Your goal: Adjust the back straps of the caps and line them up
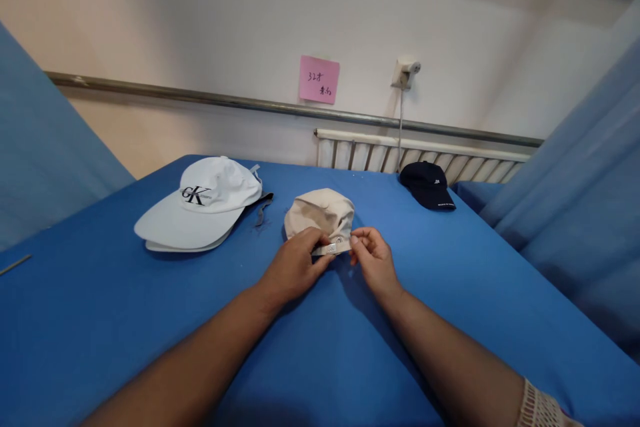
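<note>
A beige cap (pixel 323 208) lies on the blue-covered table in front of me, its back strap facing me. On that strap sits a metal buckle (pixel 331 249). My left hand (pixel 300 260) pinches the strap at the buckle between thumb and fingers. With thumb and forefinger, my right hand (pixel 374 259) grips the right end of the strap by the cap's edge. The cap's brim is hidden behind the crown.
White caps (pixel 200 210), stacked, with black lettering, lie at left. A dark cap (pixel 427 183) rests at the far right. A thin stick (pixel 15 265) lies at the left edge. Behind the blue table (pixel 320 360) are a radiator (pixel 365 150) and a metal rail (pixel 225 99); blue curtains (pixel 575 213) hang beside it.
</note>
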`<control>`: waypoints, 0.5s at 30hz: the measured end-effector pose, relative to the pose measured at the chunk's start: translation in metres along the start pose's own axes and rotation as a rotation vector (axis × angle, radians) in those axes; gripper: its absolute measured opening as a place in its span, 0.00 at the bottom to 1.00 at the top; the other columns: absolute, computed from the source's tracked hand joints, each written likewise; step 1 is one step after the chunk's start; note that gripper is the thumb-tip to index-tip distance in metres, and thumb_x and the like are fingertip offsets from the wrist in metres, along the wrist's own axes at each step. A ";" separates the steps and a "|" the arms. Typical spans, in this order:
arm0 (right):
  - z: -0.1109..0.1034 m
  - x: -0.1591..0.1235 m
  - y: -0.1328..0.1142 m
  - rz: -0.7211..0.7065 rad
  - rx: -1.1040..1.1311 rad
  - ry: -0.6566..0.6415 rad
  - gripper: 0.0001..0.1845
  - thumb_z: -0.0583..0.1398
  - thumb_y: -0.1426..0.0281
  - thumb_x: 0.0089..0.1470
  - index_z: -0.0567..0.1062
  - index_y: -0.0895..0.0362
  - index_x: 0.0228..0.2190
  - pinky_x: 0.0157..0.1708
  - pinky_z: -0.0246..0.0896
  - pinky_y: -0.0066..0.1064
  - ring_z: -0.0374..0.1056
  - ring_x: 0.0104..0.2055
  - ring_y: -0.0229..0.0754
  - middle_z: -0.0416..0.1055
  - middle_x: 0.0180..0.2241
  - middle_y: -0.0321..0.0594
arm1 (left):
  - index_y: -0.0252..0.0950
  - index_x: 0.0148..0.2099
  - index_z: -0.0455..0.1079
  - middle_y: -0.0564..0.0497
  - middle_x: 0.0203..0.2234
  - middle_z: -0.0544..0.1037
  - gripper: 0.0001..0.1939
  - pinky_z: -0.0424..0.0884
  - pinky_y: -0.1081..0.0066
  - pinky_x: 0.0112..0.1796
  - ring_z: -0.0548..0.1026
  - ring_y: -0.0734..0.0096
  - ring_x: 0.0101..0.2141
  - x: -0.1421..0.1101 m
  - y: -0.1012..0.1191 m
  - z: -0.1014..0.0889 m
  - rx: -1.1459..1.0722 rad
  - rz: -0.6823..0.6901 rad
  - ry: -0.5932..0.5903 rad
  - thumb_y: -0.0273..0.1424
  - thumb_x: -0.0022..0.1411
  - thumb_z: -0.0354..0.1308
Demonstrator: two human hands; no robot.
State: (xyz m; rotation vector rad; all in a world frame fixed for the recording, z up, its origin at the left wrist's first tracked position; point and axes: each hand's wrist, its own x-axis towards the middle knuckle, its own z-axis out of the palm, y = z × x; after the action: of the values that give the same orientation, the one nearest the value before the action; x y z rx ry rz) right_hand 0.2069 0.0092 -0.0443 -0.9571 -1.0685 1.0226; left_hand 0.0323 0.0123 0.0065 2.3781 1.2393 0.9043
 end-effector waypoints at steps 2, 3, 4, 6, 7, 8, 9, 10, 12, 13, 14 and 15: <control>0.002 0.000 0.002 0.046 0.002 0.057 0.18 0.65 0.55 0.50 0.70 0.55 0.33 0.23 0.58 0.27 0.63 0.20 0.34 0.69 0.21 0.30 | 0.37 0.40 0.69 0.49 0.35 0.78 0.07 0.70 0.65 0.39 0.75 0.64 0.36 0.000 -0.001 0.001 -0.003 0.004 0.039 0.31 0.58 0.59; 0.003 -0.001 0.003 0.088 0.012 0.065 0.20 0.66 0.54 0.48 0.69 0.56 0.34 0.24 0.59 0.27 0.66 0.21 0.35 0.71 0.22 0.31 | 0.37 0.41 0.69 0.49 0.36 0.78 0.08 0.70 0.64 0.40 0.75 0.64 0.36 -0.001 -0.002 0.001 -0.005 0.010 0.055 0.31 0.59 0.59; 0.005 -0.002 0.003 0.138 0.031 0.053 0.22 0.67 0.54 0.47 0.69 0.56 0.36 0.24 0.60 0.28 0.68 0.22 0.36 0.73 0.23 0.33 | 0.37 0.42 0.69 0.49 0.36 0.78 0.08 0.70 0.64 0.40 0.75 0.64 0.37 -0.001 -0.003 0.002 -0.006 0.019 0.066 0.32 0.59 0.59; 0.010 -0.004 0.002 0.227 0.100 0.012 0.29 0.70 0.55 0.42 0.68 0.57 0.40 0.26 0.62 0.29 0.71 0.25 0.39 0.76 0.26 0.36 | 0.38 0.44 0.68 0.49 0.37 0.77 0.09 0.71 0.64 0.41 0.76 0.64 0.38 -0.002 -0.004 0.004 -0.007 0.046 0.073 0.32 0.60 0.58; 0.012 -0.006 0.001 0.254 0.146 -0.004 0.32 0.71 0.56 0.40 0.67 0.57 0.42 0.27 0.64 0.29 0.72 0.26 0.39 0.77 0.28 0.36 | 0.38 0.45 0.68 0.48 0.38 0.77 0.10 0.71 0.64 0.42 0.76 0.63 0.39 -0.003 -0.005 0.005 -0.007 0.064 0.071 0.32 0.60 0.58; 0.013 -0.007 0.000 0.270 0.195 -0.011 0.34 0.72 0.58 0.37 0.67 0.56 0.44 0.28 0.65 0.29 0.73 0.28 0.40 0.77 0.29 0.37 | 0.38 0.46 0.67 0.48 0.39 0.77 0.11 0.72 0.63 0.43 0.76 0.62 0.40 -0.004 -0.005 0.006 -0.007 0.083 0.068 0.31 0.60 0.58; 0.014 -0.008 -0.001 0.279 0.245 -0.010 0.36 0.73 0.60 0.36 0.67 0.56 0.44 0.30 0.66 0.30 0.73 0.30 0.40 0.77 0.31 0.37 | 0.38 0.48 0.67 0.47 0.41 0.77 0.13 0.72 0.62 0.44 0.76 0.62 0.42 -0.004 -0.005 0.007 -0.006 0.102 0.064 0.31 0.59 0.59; 0.014 -0.008 -0.001 0.285 0.286 -0.005 0.36 0.74 0.61 0.35 0.67 0.56 0.45 0.32 0.66 0.30 0.73 0.31 0.40 0.77 0.32 0.37 | 0.38 0.50 0.66 0.46 0.43 0.77 0.16 0.71 0.61 0.45 0.75 0.61 0.44 -0.005 -0.006 0.008 -0.004 0.120 0.062 0.30 0.59 0.59; 0.012 -0.008 -0.002 0.291 0.326 0.005 0.36 0.74 0.63 0.35 0.67 0.56 0.45 0.33 0.67 0.30 0.73 0.32 0.39 0.77 0.33 0.38 | 0.38 0.53 0.64 0.45 0.45 0.76 0.20 0.71 0.60 0.47 0.74 0.60 0.46 -0.006 -0.007 0.009 0.003 0.147 0.059 0.29 0.59 0.60; 0.011 -0.007 -0.003 0.287 0.329 0.012 0.34 0.74 0.64 0.36 0.68 0.56 0.45 0.33 0.66 0.30 0.73 0.32 0.39 0.77 0.33 0.38 | 0.38 0.54 0.64 0.45 0.46 0.76 0.21 0.71 0.59 0.48 0.74 0.60 0.47 -0.006 -0.007 0.009 0.006 0.157 0.061 0.29 0.59 0.60; 0.010 -0.007 -0.002 0.279 0.324 0.018 0.33 0.73 0.65 0.37 0.68 0.56 0.44 0.32 0.66 0.30 0.73 0.32 0.39 0.77 0.33 0.38 | 0.38 0.54 0.64 0.45 0.47 0.75 0.21 0.71 0.58 0.49 0.74 0.59 0.48 -0.006 -0.007 0.009 0.007 0.167 0.067 0.28 0.59 0.60; 0.009 -0.006 -0.002 0.267 0.317 0.023 0.31 0.73 0.65 0.39 0.69 0.57 0.44 0.31 0.65 0.30 0.73 0.31 0.39 0.77 0.33 0.38 | 0.38 0.54 0.64 0.45 0.47 0.75 0.20 0.70 0.58 0.49 0.73 0.59 0.48 -0.006 -0.006 0.008 0.008 0.180 0.075 0.28 0.59 0.59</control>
State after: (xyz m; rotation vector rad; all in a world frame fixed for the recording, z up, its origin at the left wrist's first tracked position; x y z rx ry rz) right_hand 0.1977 0.0038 -0.0418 -0.8611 -0.7417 1.3515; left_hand 0.0312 0.0110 -0.0050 2.5145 1.0688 1.0526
